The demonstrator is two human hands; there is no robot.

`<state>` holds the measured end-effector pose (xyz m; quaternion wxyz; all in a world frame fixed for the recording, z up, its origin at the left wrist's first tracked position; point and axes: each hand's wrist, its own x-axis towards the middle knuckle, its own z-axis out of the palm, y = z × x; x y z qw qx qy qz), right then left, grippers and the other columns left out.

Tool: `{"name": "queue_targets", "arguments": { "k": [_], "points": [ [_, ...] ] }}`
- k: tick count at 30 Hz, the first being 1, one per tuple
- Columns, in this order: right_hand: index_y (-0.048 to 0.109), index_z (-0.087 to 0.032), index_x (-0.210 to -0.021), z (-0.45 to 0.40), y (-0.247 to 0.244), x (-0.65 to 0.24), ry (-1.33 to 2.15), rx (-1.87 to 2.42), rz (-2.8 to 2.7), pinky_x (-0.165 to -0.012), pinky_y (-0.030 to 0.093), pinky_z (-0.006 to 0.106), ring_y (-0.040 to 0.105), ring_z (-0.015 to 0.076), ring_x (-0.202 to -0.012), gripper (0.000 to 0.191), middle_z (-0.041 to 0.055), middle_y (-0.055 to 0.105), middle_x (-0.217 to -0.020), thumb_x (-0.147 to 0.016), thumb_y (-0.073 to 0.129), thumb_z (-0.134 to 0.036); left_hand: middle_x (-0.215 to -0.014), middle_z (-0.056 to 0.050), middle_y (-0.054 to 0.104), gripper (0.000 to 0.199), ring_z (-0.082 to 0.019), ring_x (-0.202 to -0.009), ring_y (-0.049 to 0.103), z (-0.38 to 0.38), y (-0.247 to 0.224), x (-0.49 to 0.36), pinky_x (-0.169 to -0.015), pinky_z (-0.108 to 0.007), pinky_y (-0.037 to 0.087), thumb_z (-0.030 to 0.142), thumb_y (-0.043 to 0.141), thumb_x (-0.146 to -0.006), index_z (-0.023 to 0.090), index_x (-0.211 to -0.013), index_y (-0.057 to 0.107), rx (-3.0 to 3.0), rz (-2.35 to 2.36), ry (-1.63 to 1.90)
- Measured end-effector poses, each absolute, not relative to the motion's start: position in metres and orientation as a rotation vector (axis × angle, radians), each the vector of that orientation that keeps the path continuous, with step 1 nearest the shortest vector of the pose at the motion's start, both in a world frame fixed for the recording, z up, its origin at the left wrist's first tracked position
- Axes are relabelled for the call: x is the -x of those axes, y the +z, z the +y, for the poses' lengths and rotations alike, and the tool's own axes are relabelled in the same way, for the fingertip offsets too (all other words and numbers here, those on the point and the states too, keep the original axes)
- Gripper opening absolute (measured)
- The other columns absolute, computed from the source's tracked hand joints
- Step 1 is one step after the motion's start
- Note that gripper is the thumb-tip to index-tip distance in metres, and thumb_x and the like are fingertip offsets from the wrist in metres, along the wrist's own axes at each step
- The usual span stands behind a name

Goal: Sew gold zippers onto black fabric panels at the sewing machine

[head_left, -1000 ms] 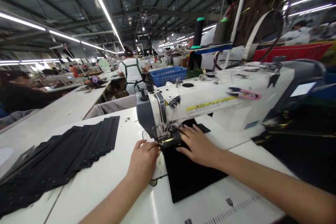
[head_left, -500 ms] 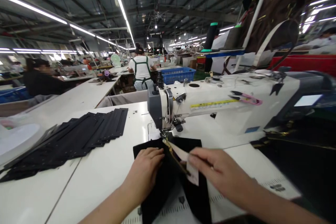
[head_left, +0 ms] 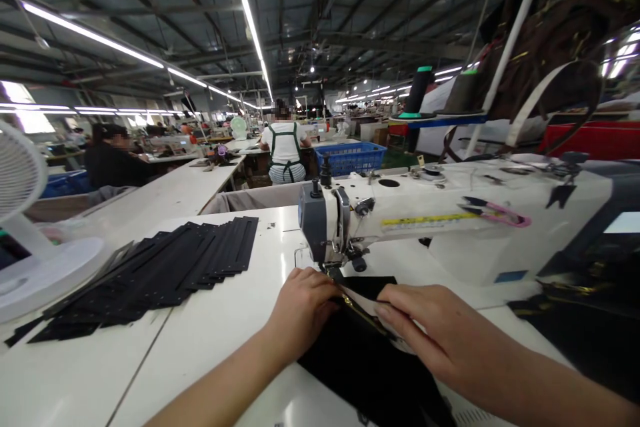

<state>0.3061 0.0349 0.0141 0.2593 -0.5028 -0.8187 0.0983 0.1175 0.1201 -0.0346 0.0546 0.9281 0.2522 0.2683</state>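
Observation:
Black fabric (head_left: 370, 367) lies on the sewing machine's bed with a gold-toothed zipper (head_left: 356, 309) running across it. Beside the zipper is a pale strip (head_left: 364, 302) leading toward the presser foot (head_left: 332, 271). My left hand (head_left: 303, 310) is closed on the black fabric just left of the foot, thumb tucked under and its fingertips near the zipper's far end. On the other side, my right hand (head_left: 440, 327) pinches the pale strip between thumb and fingers. The hands partly cover the fabric, and the needle point cannot be made out.
The white sewing machine (head_left: 435, 213) carries pink-handled thread snips (head_left: 495, 212). Overlapping black panels (head_left: 165, 267) lie to the left, beside a white fan (head_left: 55, 267). Thread cones (head_left: 419, 90) stand behind. A co-worker (head_left: 285, 147) sits ahead near a blue basket (head_left: 350, 159).
My left hand has moved up toward the presser foot and its fingers have curled in. The fabric has turned, its lower part swinging right. The camera view has shifted left and up.

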Motion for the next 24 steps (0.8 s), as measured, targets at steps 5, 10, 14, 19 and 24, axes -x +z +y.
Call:
{"name": "queue_targets", "arguments": {
  "k": [5, 10, 14, 19, 24],
  "points": [
    [0.046, -0.019, -0.070, 0.033, 0.012, -0.302, 0.085, 1.317, -2.263, -0.050, 0.031, 0.026, 0.049, 0.0129, -0.052, 0.025, 0.0003, 0.054, -0.063, -0.091, 0.031, -0.019, -0.083, -0.003, 0.065, 0.015, -0.016, -0.079, 0.058, 0.119, -0.035, -0.120, -0.072, -0.031, 0.042, 0.018, 0.045, -0.087, 0.018, -0.085, 0.059, -2.892, 0.548, 1.001],
    [0.046, -0.018, -0.072, 0.034, 0.008, -0.297, -0.070, 1.243, -2.265, -0.049, 0.030, 0.026, 0.049, 0.0128, -0.052, 0.023, 0.0001, 0.053, -0.063, -0.089, 0.031, -0.014, -0.089, -0.005, 0.065, 0.015, -0.020, -0.082, 0.059, 0.123, -0.039, -0.120, -0.071, -0.034, 0.045, 0.017, 0.046, -0.084, 0.018, -0.093, 0.058, -2.937, 0.668, 0.850],
    [0.047, -0.018, -0.071, 0.033, 0.015, -0.300, -0.106, 1.262, -2.226, -0.049, 0.032, 0.026, 0.050, 0.0132, -0.052, 0.023, 0.0004, 0.053, -0.062, -0.089, 0.034, -0.013, -0.085, -0.005, 0.066, 0.015, -0.017, -0.080, 0.060, 0.127, -0.040, -0.121, -0.076, -0.033, 0.045, 0.017, 0.044, -0.086, 0.018, -0.090, 0.058, -2.955, 0.538, 0.945],
    [0.056, -0.015, -0.081, 0.021, -0.005, -0.263, -0.659, 1.052, -2.106, -0.060, 0.042, 0.032, 0.058, 0.0209, -0.068, 0.016, 0.0086, 0.062, -0.075, -0.082, 0.042, -0.006, -0.071, -0.004, 0.064, 0.019, -0.017, -0.069, 0.060, 0.132, -0.033, -0.123, -0.067, -0.029, 0.048, 0.014, 0.040, -0.084, 0.018, -0.075, 0.056, -2.920, 0.631, 0.942],
    [0.060, -0.014, -0.072, 0.046, -0.084, -0.174, -0.369, 1.129, -2.329, -0.051, 0.047, 0.030, 0.057, 0.0193, -0.058, 0.012, 0.0072, 0.062, -0.063, -0.078, 0.056, -0.024, -0.074, -0.004, 0.064, 0.012, -0.018, -0.067, 0.062, 0.140, -0.018, -0.121, -0.060, -0.027, 0.048, 0.012, 0.044, -0.080, 0.017, -0.082, 0.055, -2.906, 0.748, 0.864]
  ]
}}
